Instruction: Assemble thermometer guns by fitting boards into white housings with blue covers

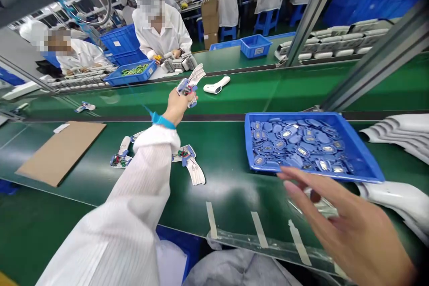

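My left hand (pixel 177 105) reaches far out over the green conveyor belt (pixel 284 85), closed on a white and blue half-assembled handheld device (pixel 190 85). My right hand (pixel 338 223) hovers low at the front right with fingers stretched flat and nothing in it, its fingertips just short of the near rim of a blue tray (pixel 365 152) full of small blue parts. Two more open device halves with wiring lie on the near bench, one (pixel 189 163) right of my sleeve and one (pixel 122 154) left of it.
A finished white device (pixel 217 85) lies on the belt. Cardboard sheet (pixel 62 151) at left; white housing shells (pixel 398 132) stacked at right. Across the belt, people in white coats work beside blue bins (pixel 132 73). A slanted metal post (pixel 375 60) rises at right.
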Demonstrator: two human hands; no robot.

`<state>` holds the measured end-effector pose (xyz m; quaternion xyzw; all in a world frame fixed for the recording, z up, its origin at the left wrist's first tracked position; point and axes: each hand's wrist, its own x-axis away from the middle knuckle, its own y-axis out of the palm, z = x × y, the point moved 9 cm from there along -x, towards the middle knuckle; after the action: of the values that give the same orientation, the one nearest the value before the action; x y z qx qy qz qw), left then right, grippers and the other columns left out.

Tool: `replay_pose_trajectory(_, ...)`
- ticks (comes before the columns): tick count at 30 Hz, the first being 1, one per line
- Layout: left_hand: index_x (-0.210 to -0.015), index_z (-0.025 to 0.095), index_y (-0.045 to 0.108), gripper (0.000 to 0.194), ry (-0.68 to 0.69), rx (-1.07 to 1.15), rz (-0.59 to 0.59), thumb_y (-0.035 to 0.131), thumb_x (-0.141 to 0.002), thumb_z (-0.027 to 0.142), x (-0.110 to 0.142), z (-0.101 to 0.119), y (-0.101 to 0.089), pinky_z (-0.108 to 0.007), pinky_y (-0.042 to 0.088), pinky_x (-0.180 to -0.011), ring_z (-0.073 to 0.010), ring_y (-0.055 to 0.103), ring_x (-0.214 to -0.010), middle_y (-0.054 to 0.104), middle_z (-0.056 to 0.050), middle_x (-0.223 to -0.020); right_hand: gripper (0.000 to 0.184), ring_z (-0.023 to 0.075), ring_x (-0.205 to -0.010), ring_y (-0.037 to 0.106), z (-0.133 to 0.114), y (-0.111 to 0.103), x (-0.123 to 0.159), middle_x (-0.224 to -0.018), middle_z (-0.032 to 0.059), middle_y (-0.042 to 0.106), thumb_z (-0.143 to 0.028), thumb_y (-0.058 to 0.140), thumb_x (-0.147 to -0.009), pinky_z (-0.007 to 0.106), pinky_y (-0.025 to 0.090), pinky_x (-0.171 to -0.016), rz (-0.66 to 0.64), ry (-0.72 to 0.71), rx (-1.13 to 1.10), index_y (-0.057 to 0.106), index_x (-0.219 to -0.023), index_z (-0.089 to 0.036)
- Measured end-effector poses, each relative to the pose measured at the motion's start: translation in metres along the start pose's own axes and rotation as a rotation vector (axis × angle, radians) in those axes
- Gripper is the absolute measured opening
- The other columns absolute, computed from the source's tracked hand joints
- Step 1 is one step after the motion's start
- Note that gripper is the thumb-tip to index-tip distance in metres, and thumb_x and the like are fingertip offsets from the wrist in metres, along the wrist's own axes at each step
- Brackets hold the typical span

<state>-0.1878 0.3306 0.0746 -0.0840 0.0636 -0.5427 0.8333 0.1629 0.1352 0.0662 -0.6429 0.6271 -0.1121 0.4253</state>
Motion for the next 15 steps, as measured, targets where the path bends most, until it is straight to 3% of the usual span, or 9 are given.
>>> replay_pose_trajectory(2,-0.111,0.01,0.063,0.029,-0.047,0.192,-0.161,0.07,-0.083,0.011,0.056,0.001,0.006,-0.035,0.058,-0.083,-0.0183,0.069,-0.09,0.069,-0.011,-0.104,0.024,0.0177,-0.088,0.072,-0.026,-0.005,-0.021,-0.107,-0.001,0.077,-0.041,0.055,-0.1,0.027,0.053,-0.056,0.026,-0.074,-0.016,0.071,-0.115,-0.03)
replay_pose_trajectory(4,-0.113,0.012,0.063,0.036,-0.165,0.338,-0.305,0.076,-0.083,0.026,0.122,-0.01,0.018,-0.033,0.057,-0.077,-0.0179,0.067,-0.085,0.069,-0.01,-0.102,0.022,0.0185,-0.097,0.071,-0.041,-0.008,-0.032,-0.108,-0.0006,0.077,-0.036,0.056,-0.101,0.03,0.056,-0.073,0.068,-0.102,-0.047,0.072,-0.113,-0.028)
replay_pose_trajectory(6,-0.106,0.011,0.063,0.038,-0.246,0.25,-0.344,0.076,-0.084,0.04,0.181,-0.028,0.027,-0.027,0.05,-0.063,-0.0147,0.061,-0.071,0.066,-0.006,-0.085,0.02,0.0179,-0.099,0.069,-0.049,-0.006,-0.033,-0.109,-0.0008,0.076,-0.032,0.059,-0.1,0.032,0.055,-0.084,0.079,-0.115,-0.079,0.072,-0.114,-0.027)
replay_pose_trajectory(8,-0.102,0.013,0.063,0.032,-0.159,0.119,-0.398,0.078,-0.083,0.035,0.225,-0.033,0.038,-0.025,0.046,-0.067,-0.0136,0.058,-0.073,0.065,-0.004,-0.084,0.021,0.0175,-0.102,0.068,-0.052,0.0,-0.027,-0.111,-0.0004,0.076,-0.03,0.059,-0.1,0.033,0.053,-0.09,0.053,-0.137,-0.103,0.071,-0.117,-0.025)
replay_pose_trajectory(11,-0.101,0.016,0.063,0.021,0.001,-0.026,-0.482,0.074,-0.086,0.026,0.262,-0.03,0.055,-0.025,0.043,-0.075,-0.0129,0.056,-0.08,0.064,-0.001,-0.088,0.02,0.0184,-0.1,0.066,-0.056,0.014,-0.011,-0.112,-0.0003,0.075,-0.031,0.061,-0.099,0.036,0.049,-0.088,-0.048,-0.191,-0.101,0.07,-0.116,-0.025)
replay_pose_trajectory(15,-0.103,0.019,0.061,0.01,0.175,-0.174,-0.612,0.063,-0.094,0.024,0.283,-0.018,0.07,-0.026,0.042,-0.079,-0.0142,0.056,-0.085,0.064,0.0,-0.095,0.015,0.0187,-0.083,0.06,-0.068,0.018,0.006,-0.097,-0.003,0.074,-0.032,0.06,-0.1,0.036,0.038,-0.072,-0.105,-0.245,0.019,0.072,-0.093,-0.026)
